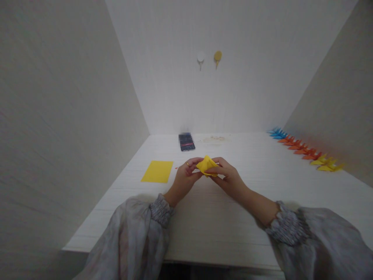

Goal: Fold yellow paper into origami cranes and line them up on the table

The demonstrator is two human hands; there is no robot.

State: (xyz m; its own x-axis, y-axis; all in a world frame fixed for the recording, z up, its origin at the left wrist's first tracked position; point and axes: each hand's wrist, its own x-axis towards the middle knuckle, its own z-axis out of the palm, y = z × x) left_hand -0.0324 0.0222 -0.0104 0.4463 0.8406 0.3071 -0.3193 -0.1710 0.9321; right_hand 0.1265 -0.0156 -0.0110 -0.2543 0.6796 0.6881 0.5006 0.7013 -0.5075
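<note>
Fingers [194, 161] of both hands pinched on a folded yellow paper piece [206, 165], held just above the white table [204, 225], centre of the scene. Left hand [185, 177] grips its left edge, thumb and index closed on it, a thin ring on one finger. Right hand [229, 177] wraps the right and lower side, fingers curled over the paper, so that part of the fold is hidden; exact shape hard to read, looks like a creased, pointed packet. Both sleeves loose grey fabric with gathered patterned cuffs, cut off at the bottom edge. Flat yellow paper sheet [157, 171] lies left of the hands, square-cornered, matte, apart from them. A tiny red speck sits between the sheet and the left hand, too small to identify. Far centre: dark phone [187, 142], upper half pixelated, screen unreadable. Faint brownish smear [214, 139] on the table right of the phone, unclear what it is. Far right, along the wall: row of folded paper figures [305, 151], blue farthest, orange in the middle, yellow nearest, pointed wing-like shapes, details soft. Back wall has two small hooks [209, 58], one white, one yellow-tan, blurred. Table surface shows faint wood-grain lines.
</note>
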